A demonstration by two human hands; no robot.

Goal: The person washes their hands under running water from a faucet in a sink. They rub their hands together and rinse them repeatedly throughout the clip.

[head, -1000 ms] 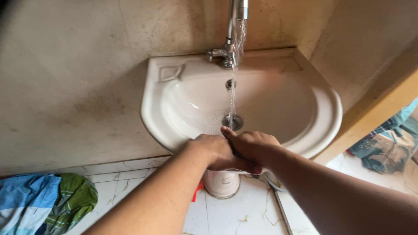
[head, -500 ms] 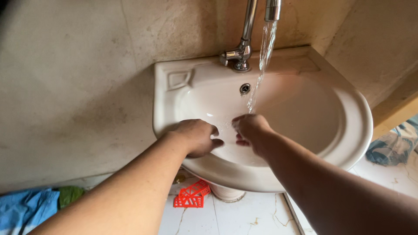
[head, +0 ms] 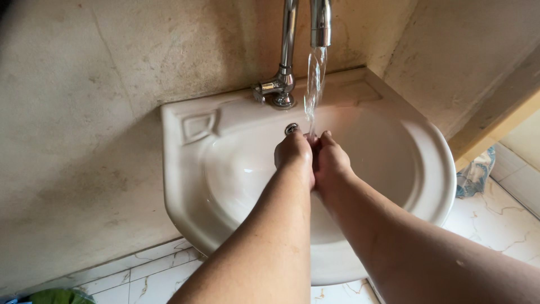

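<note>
Water (head: 314, 84) is seen falling in a clear stream from the spout of a chrome tap (head: 289, 50) and landing on the fingertips of both hands, which are held together over the bowl of a white corner basin (head: 185, 186). The left hand (head: 294, 155) and the right hand (head: 332, 160) are pressed side by side, touching along their inner edges, with knuckles turned up; the fingers are curled downward and nothing is gripped in either, though how far the fingers are closed underneath cannot be told. The hands are placed just in front of the small round overflow hole (head: 291, 129) in the back wall of the bowl. Open bowl is left on both sides of the hands, more on the left than on the right, and the front rim is crossed by both forearms. The tap base is set on the back ledge, beside a moulded soap recess (head: 198, 125). The basin is fitted into a corner of stained beige wall (head: 79, 124). Pale marbled floor tiles (head: 500, 219) are visible below the right rim, with a patterned cloth (head: 474, 174) lying near the wall.
</note>
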